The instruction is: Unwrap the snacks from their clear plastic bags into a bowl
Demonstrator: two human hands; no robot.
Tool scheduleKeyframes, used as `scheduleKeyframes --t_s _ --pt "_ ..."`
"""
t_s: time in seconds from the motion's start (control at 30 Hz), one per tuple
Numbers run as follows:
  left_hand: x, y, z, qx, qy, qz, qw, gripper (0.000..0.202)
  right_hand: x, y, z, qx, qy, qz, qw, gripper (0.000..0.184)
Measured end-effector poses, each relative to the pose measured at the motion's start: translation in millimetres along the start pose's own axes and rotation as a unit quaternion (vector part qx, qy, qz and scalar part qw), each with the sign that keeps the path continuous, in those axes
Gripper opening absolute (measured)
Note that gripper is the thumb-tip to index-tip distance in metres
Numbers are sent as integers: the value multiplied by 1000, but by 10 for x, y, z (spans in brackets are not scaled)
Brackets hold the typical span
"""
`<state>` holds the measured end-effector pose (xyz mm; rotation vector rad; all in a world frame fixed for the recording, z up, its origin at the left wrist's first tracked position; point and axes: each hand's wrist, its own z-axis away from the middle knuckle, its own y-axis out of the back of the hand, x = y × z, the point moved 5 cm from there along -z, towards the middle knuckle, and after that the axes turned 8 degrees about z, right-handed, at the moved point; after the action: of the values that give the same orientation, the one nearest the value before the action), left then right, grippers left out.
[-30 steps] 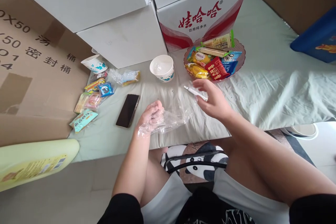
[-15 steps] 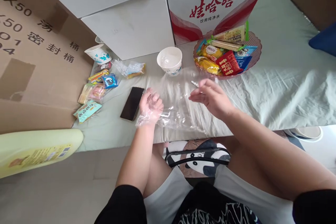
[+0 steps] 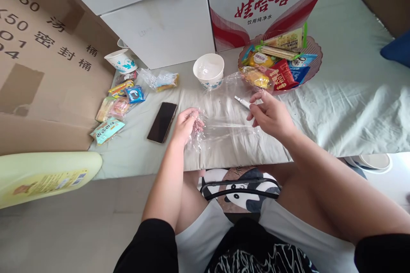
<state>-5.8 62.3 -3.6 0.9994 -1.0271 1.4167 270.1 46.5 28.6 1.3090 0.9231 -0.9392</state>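
Clear plastic film [image 3: 221, 121] spreads over the cloth between my hands and reaches up toward the paper bowl [image 3: 208, 72] and the snack plate. My left hand [image 3: 187, 126] is closed on a bunched part of the film, fingers curled. In my right hand [image 3: 270, 113] is a slim white pen-like tool [image 3: 242, 102], pinched between thumb and fingers, its narrow tip pointing left. Whether the right fingers also grip film I cannot tell. A black phone [image 3: 162, 122] lies flat just left of my left hand.
A pink clear plate [image 3: 315, 62] heaped with wrapped snacks stands at the right. White cartons [image 3: 160, 25] line the back. At the left are more wrapped snacks [image 3: 107, 130], paper bowls [image 3: 120, 60], a brown carton [image 3: 41, 81] and a yellow-green bottle [image 3: 51, 175].
My left hand has turned and come out of the film that lay over its wrist, now gripping it. My right hand has moved slightly right, and more of the white tool shows.
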Motion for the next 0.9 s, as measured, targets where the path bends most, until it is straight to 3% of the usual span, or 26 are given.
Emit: scheduleKeyframes --t_s 0.27,0.47,0.73,0.8,0.9 --pt "148 90 2 8 -48 133 990 42 40 235 -59 103 28 -110 988 7" --pt "175 97 -1 8 -32 247 969 16 115 292 -109 114 43 -228 966 17" --pt "166 137 -35 20 -30 297 954 25 71 316 -116 109 64 -331 935 27" --pt "174 150 -32 18 -38 288 957 22 44 319 -99 99 62 -319 941 25" --pt "176 155 -31 24 -46 230 972 10 13 295 -70 68 32 -228 971 17"
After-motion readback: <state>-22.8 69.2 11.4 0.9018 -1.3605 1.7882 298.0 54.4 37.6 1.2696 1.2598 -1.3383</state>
